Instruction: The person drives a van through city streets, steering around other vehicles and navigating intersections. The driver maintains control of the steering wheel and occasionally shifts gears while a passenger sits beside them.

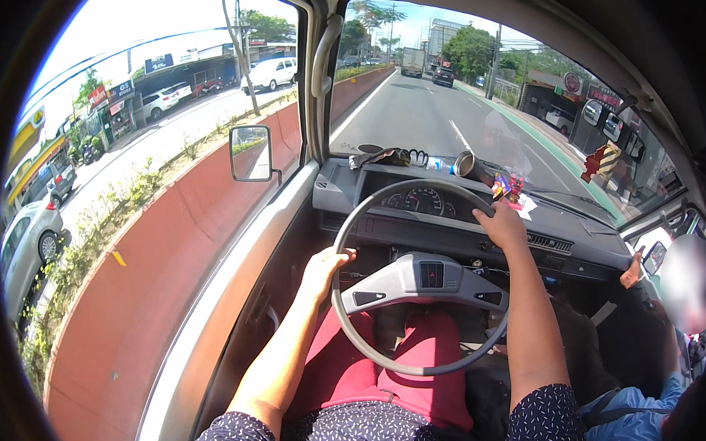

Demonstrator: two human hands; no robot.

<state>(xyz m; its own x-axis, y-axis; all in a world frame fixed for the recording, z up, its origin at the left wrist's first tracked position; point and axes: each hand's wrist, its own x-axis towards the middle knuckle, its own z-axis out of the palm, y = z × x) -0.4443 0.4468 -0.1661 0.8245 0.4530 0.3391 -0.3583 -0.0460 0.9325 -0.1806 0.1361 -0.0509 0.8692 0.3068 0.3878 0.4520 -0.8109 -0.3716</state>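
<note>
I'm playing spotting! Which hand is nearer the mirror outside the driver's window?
Left. The left hand on the left of the steering wheel is below and right of the mirror; the right hand is farther right, across the wheel.

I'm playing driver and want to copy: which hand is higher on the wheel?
The right hand, on the upper right of the steering wheel; the left hand is lower, at its left side.

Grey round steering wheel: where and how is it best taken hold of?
The grey round steering wheel is probably best gripped by its slim circular rim, one hand per side, coming from the picture's lower edge: its face tilts that way, and open gaps inside the rim leave wrapping room. The bare left hand and bare right hand hold it at left and upper right.
</note>
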